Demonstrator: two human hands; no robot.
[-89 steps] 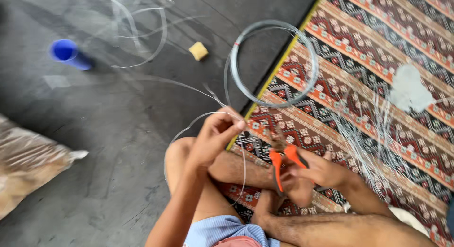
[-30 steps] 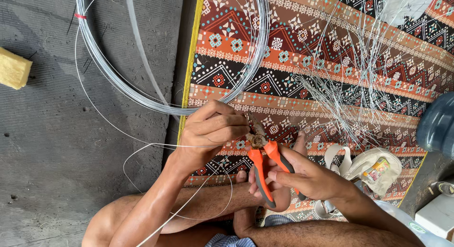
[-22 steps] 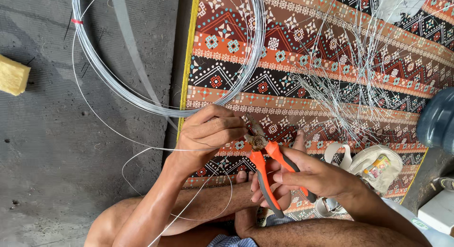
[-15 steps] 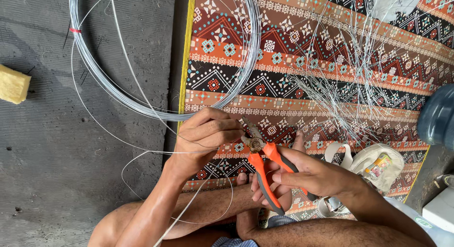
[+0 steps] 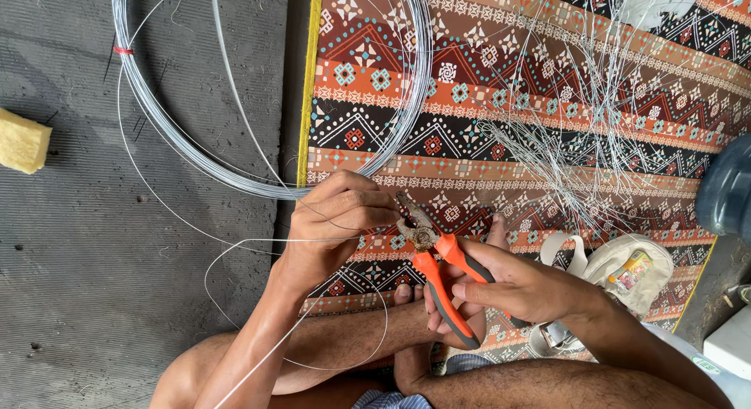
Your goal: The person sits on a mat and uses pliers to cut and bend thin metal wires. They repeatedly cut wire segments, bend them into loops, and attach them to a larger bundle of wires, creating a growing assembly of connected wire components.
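Since a second ago little has shifted: the left hand (image 5: 336, 221) still pinches the thin wire (image 5: 235, 241) at frame centre, the right hand (image 5: 524, 288) stays wrapped round orange-handled pliers (image 5: 438, 268) whose tip meets it, so cutting work looks ongoing.

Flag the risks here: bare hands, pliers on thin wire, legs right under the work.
1. The left hand pinches the thin wire right at the nose of the orange-handled pliers held by the right hand; a slip could nip a fingertip.
2. The loose wire loops over the bare legs; a springy end could scratch.
3. The wire coil may snag or tangle.
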